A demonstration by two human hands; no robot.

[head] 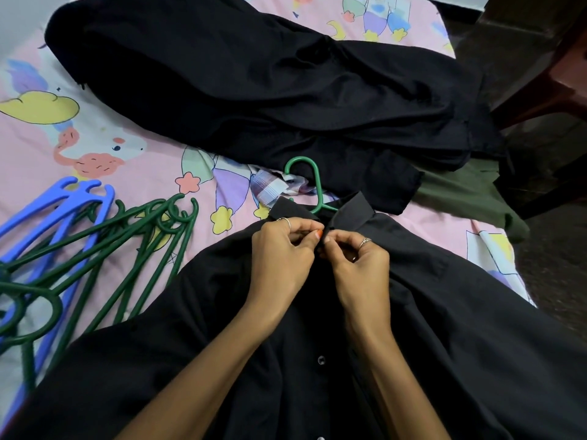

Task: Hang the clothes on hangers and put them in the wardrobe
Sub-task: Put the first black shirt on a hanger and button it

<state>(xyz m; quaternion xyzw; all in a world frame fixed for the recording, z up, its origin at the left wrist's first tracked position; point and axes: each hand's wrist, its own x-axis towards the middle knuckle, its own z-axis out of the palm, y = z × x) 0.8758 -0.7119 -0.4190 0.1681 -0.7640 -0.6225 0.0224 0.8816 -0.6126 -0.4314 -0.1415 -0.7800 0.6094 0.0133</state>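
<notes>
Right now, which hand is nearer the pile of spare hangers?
Left. The left hand pinches the shirt placket nearer the spare hangers; the right hand pinches it just beyond.

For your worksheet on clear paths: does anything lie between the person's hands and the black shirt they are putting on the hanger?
Nothing visible does. The left hand and right hand already pinch the black shirt just below its collar, with the green hanger poking out above.

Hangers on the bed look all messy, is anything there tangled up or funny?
Yes. The spare green hangers and blue hangers lie in a jumbled heap on the bedsheet, hooks crossing. Beyond the black shirt both hands are buttoning, a checked garment lies crumpled and mostly hidden under the black clothes pile.
</notes>
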